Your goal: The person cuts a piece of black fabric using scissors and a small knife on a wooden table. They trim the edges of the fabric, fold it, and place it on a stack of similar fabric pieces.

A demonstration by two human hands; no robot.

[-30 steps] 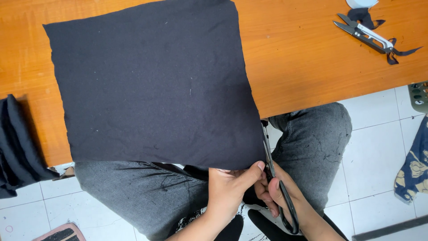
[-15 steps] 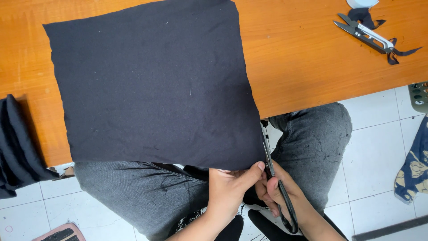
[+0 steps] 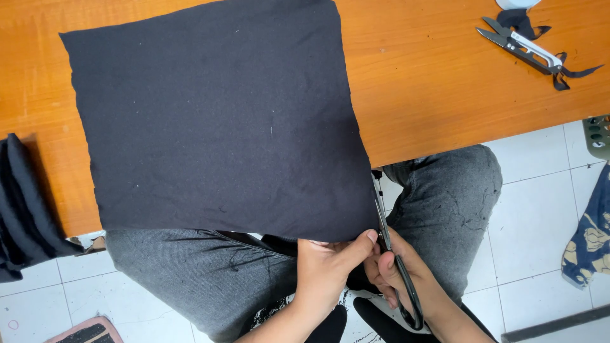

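A large square of black fabric (image 3: pixel 216 121) lies on the orange wooden table (image 3: pixel 432 82) and hangs over its near edge above my lap. My left hand (image 3: pixel 327 270) pinches the fabric's lower right corner between thumb and fingers. My right hand (image 3: pixel 397 273) grips black-handled scissors (image 3: pixel 389 248), whose blades point up along the fabric's right edge near that corner. The scissor handles loop down past my right wrist.
Small thread snips (image 3: pixel 521 44) and black fabric scraps (image 3: pixel 572 73) lie at the table's far right. Folded dark cloth (image 3: pixel 22 209) hangs off the left edge. My grey jeans (image 3: pixel 445 197) and a white tiled floor show below; patterned blue cloth (image 3: pixel 588 241) lies at right.
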